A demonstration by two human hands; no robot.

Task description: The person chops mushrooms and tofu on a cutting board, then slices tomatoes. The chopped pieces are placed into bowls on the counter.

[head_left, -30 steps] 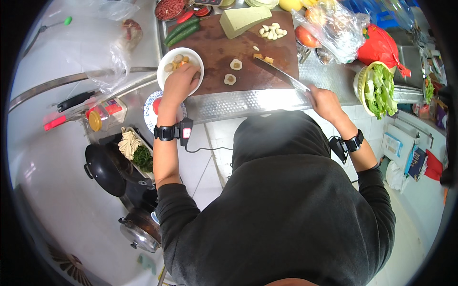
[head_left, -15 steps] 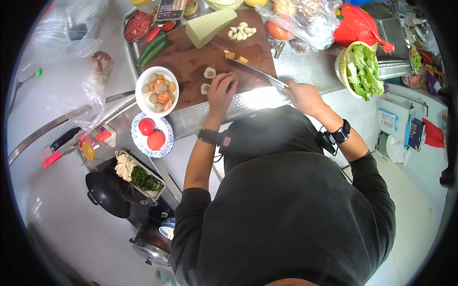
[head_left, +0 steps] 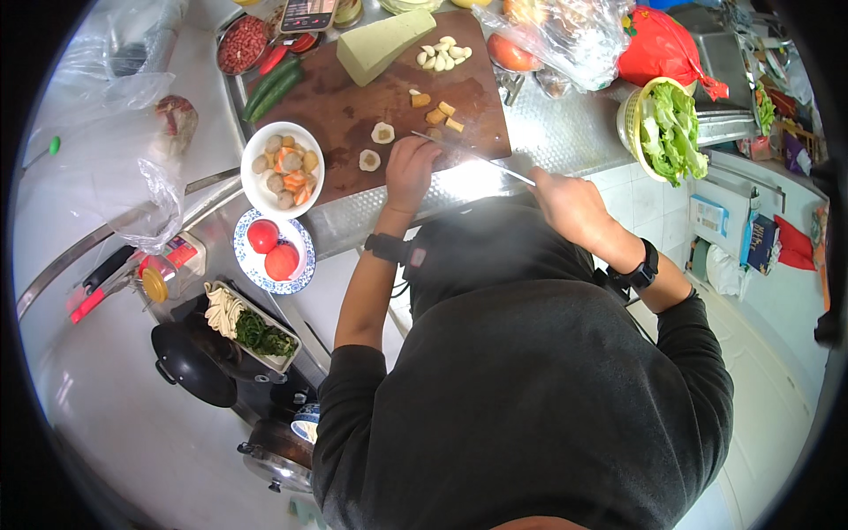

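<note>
My right hand [head_left: 565, 199] grips a kitchen knife [head_left: 481, 159], its blade lying over the brown cutting board [head_left: 331, 97] beside my left fingertips. My left hand [head_left: 409, 172] rests on the board with fingers curled onto a small brownish piece [head_left: 434, 132], partly hidden by fingers and blade. Two pale slices [head_left: 382, 132] lie left of it, golden pieces [head_left: 447, 110] above. A white bowl [head_left: 254, 192] of balls and orange pieces stands left of my hand. The board also holds a pale green block [head_left: 375, 49], two cucumbers [head_left: 276, 93] and several garlic cloves [head_left: 444, 55].
A patterned plate [head_left: 297, 233] of tomatoes, a tray [head_left: 281, 352] of noodles and greens, and a black wok [head_left: 190, 362] are at left. A lettuce basket [head_left: 629, 128], red bag [head_left: 654, 57] and sink [head_left: 726, 53] are at right; red meat bowl [head_left: 238, 44] at back.
My left hand has left the white bowl and moved right onto the board near the slices. The knife has come down leftward toward it, and the golden pieces above are more spread out.
</note>
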